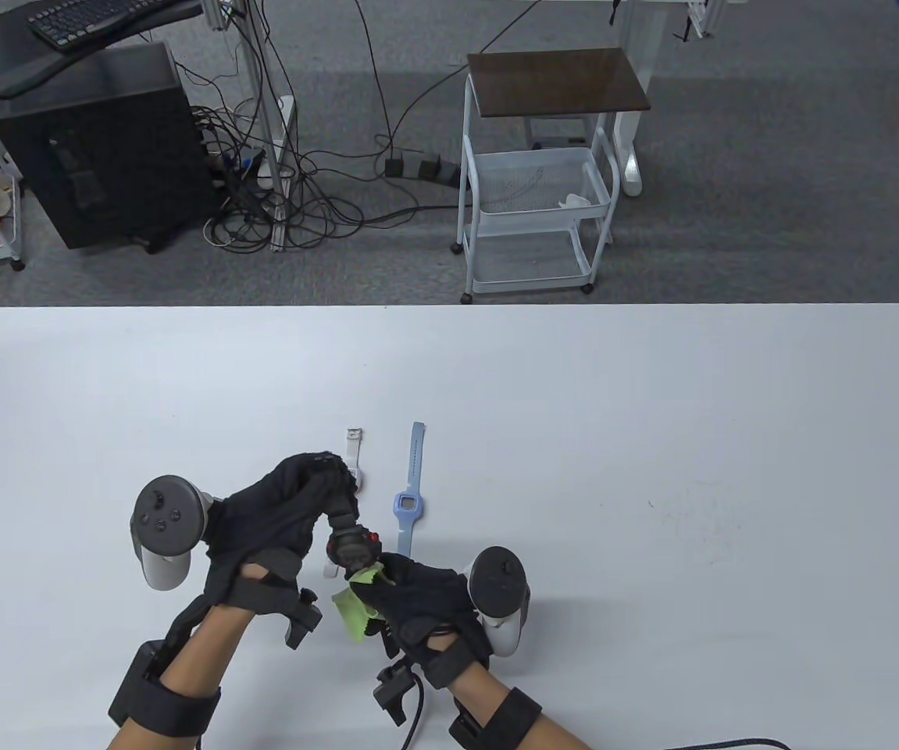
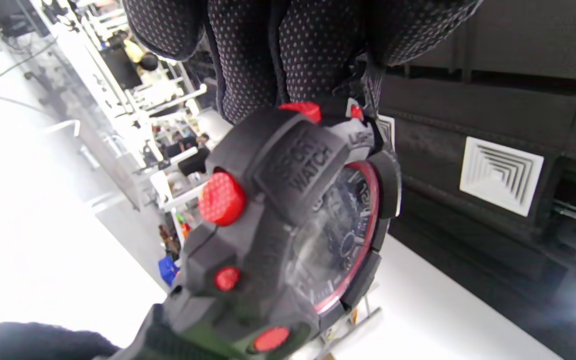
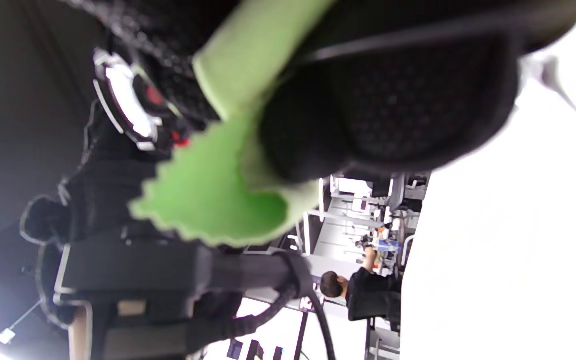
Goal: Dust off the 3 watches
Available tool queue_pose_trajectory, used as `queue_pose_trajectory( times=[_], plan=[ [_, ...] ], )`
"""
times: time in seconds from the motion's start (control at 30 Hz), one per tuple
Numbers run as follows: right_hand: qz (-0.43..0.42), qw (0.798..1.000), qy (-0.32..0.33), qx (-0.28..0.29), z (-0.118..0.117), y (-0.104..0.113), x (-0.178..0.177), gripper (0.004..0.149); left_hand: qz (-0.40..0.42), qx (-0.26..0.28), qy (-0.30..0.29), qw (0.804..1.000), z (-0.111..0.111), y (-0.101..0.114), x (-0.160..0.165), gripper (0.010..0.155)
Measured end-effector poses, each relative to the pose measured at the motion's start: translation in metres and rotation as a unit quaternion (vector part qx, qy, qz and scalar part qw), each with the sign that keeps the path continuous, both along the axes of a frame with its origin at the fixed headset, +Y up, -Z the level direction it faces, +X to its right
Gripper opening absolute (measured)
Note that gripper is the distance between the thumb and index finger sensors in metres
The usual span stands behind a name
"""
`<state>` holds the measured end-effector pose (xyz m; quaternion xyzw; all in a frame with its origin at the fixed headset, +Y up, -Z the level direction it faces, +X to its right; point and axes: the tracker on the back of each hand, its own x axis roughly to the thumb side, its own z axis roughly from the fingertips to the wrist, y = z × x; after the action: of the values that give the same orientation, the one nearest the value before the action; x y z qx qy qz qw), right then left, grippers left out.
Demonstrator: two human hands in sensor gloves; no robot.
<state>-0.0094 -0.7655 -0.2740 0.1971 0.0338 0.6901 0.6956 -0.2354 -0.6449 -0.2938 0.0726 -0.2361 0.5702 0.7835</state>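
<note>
My left hand [image 1: 305,508] grips the strap of a chunky black sport watch [image 1: 351,547] with red buttons and holds it up off the table. In the left wrist view the watch [image 2: 293,235] fills the frame below my fingers [image 2: 288,50]. My right hand [image 1: 410,598] pinches a green cloth [image 1: 355,605] against the lower side of the watch; the cloth [image 3: 218,190] hangs from my fingers in the right wrist view. A light blue watch [image 1: 408,500] lies flat on the table. A white watch [image 1: 354,457] lies left of it, partly hidden by my left hand.
The white table [image 1: 652,437] stretches wide to the right and the far side. Beyond its far edge stand a white trolley [image 1: 539,187], a black computer tower [image 1: 105,148] and a tangle of cables on the floor.
</note>
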Motion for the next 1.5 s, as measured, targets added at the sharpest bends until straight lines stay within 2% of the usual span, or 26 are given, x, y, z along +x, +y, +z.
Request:
queue_pose_trajectory(
  times=[0.4,0.63,1.03,1.13,1.33,1.5],
  plan=[
    [0.017,1.000,0.001,-0.001,0.000,-0.002,0.000,0.049,0.007,0.009,0.002,1.000,0.002,0.004,-0.004,0.042],
    [0.023,0.999,-0.002,0.027,0.001,0.001,0.000,0.047,0.011,0.008,0.000,1.000,0.002,0.005,-0.004,0.042],
    [0.020,0.999,0.018,0.019,0.001,0.000,-0.002,0.050,-0.009,0.028,0.003,1.000,0.004,0.012,-0.007,0.042],
    [0.015,1.000,0.010,0.012,0.000,-0.002,0.000,0.043,-0.016,0.035,0.004,0.999,0.004,0.013,-0.008,0.042],
    [0.025,1.000,0.008,0.004,0.000,-0.006,0.000,0.044,-0.017,0.048,0.010,0.999,0.007,0.017,-0.011,0.042],
    [0.031,0.999,0.005,0.022,0.002,-0.003,-0.002,0.042,-0.022,0.052,0.012,0.998,0.007,0.017,-0.010,0.042]
  ],
)
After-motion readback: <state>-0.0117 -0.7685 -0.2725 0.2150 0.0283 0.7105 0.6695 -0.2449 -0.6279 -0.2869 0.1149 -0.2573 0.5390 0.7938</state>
